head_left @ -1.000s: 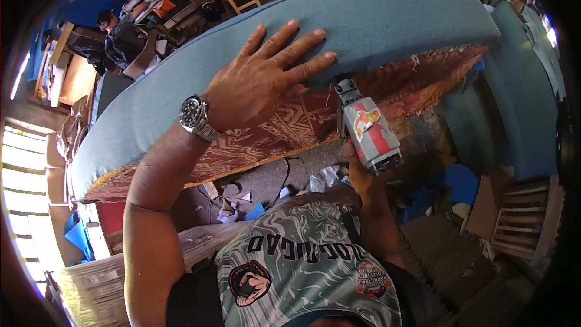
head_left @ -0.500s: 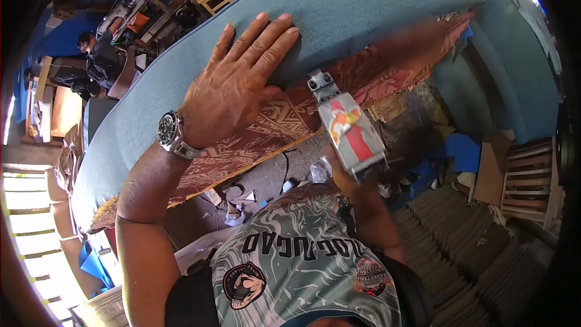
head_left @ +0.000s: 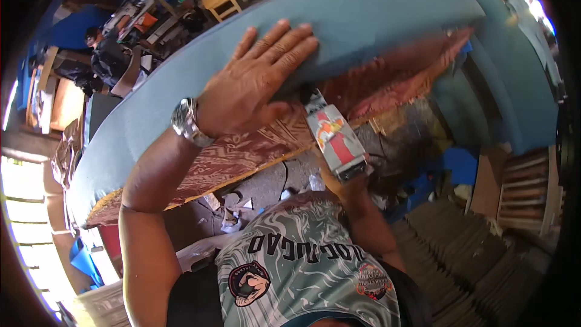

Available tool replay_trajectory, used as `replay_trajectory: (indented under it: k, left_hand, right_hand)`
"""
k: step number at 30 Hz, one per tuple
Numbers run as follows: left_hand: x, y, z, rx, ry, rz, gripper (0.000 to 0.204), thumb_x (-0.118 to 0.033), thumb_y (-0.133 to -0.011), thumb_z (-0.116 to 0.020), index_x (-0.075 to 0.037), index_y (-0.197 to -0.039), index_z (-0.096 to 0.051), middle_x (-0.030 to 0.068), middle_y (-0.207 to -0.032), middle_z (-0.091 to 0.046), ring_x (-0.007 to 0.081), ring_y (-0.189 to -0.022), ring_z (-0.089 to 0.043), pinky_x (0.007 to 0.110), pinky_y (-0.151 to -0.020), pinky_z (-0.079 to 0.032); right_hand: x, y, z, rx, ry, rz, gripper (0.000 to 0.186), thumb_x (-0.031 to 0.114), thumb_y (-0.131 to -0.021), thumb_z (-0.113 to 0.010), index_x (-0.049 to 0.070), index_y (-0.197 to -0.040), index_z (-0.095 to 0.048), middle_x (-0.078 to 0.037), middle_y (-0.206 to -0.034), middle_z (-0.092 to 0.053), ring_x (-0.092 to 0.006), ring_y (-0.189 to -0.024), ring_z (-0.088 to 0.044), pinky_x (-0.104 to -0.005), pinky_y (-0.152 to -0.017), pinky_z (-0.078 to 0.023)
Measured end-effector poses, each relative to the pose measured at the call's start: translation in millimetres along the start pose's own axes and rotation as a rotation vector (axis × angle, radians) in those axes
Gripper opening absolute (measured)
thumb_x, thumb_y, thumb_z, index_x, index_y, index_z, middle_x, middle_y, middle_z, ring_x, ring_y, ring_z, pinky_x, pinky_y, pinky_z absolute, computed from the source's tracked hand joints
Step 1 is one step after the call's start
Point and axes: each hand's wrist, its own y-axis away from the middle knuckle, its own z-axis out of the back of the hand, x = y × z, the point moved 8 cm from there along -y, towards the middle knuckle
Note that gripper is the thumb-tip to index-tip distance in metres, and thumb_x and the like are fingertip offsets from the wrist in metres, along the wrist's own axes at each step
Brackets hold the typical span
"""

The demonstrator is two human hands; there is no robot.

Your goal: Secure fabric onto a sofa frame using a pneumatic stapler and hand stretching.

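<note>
**Teal cushion and stapler at its lower edge**

The long cushion (head_left: 375, 18) is covered in teal fabric on its upper face, with a rounded, padded front edge. It runs slantwise from lower left to upper right. Beneath it shows a reddish-brown patterned underside (head_left: 242, 154), its right end blurred. The left hand (head_left: 254, 85) lies flat on the teal fabric, fingers spread. The right hand (head_left: 339, 184) grips a grey-and-red staple gun (head_left: 334, 136), whose nose touches the cushion's lower edge just beside the left thumb.

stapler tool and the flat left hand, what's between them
In the head view, only the blue padded cushion edge and patterned red-brown fabric lie between the tool and left hand.
</note>
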Motion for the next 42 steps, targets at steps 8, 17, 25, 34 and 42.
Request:
replay_trajectory:
  k: [8, 17, 25, 34, 42]
  left_hand:
    - [163, -16, 48, -0.261, 0.402, 0.155, 0.051, -0.038, -0.107, -0.058, -0.013, -0.151, -0.052, 0.0159, -0.136, -0.066, 0.0237, -0.117, -0.068, 0.038, -0.097, -0.056]
    - [95, -14, -20, -0.101, 0.1, 0.053, 0.066, -0.052, -0.111, -0.026, -0.013, -0.164, -0.028, 0.0145, -0.17, -0.025, 0.0334, -0.157, -0.022, 0.047, -0.129, -0.019]
    - [32, 36, -10, -0.14, -0.125, 0.044, 0.062, -0.047, -0.11, -0.032, -0.017, -0.165, -0.027, 0.0122, -0.171, -0.025, 0.0342, -0.158, -0.019, 0.052, -0.129, -0.015]
    - [18, 45, -16, -0.047, -0.17, 0.114, 0.08, -0.039, -0.1, -0.062, -0.025, -0.166, -0.02, 0.0032, -0.173, -0.02, 0.0291, -0.159, -0.017, 0.053, -0.13, -0.016]
    - [18, 45, -15, -0.044, -0.173, 0.103, 0.089, -0.035, -0.094, -0.071, -0.025, -0.166, -0.02, 0.003, -0.173, -0.02, 0.0286, -0.159, -0.017, 0.054, -0.13, -0.017]
  right_hand:
    - [51, -4, -24, 0.038, 0.775, 0.593, 0.039, 0.007, -0.083, -0.084, 0.0, -0.118, -0.069, -0.012, -0.103, -0.076, -0.0263, -0.091, -0.073, -0.0368, -0.081, -0.056]
    - [56, -2, -16, 0.012, 0.81, 0.566, 0.041, 0.025, -0.084, -0.086, 0.01, -0.121, -0.075, -0.006, -0.1, -0.077, -0.0294, -0.089, -0.073, -0.0432, -0.078, -0.055]
    - [46, 16, -17, 0.171, 0.363, 0.33, 0.041, 0.011, -0.088, -0.082, 0.001, -0.124, -0.064, -0.012, -0.121, -0.068, -0.0278, -0.109, -0.067, -0.041, -0.092, -0.053]
    - [52, 20, -34, 0.228, 0.693, 0.372, 0.046, 0.016, -0.084, -0.084, -0.001, -0.122, -0.064, -0.019, -0.118, -0.067, -0.0367, -0.105, -0.066, -0.0482, -0.092, -0.052]
    - [55, 12, -47, 0.151, 0.728, 0.467, 0.042, 0.016, -0.085, -0.085, 0.0, -0.118, -0.066, -0.019, -0.115, -0.068, -0.0374, -0.105, -0.066, -0.0479, -0.092, -0.051]
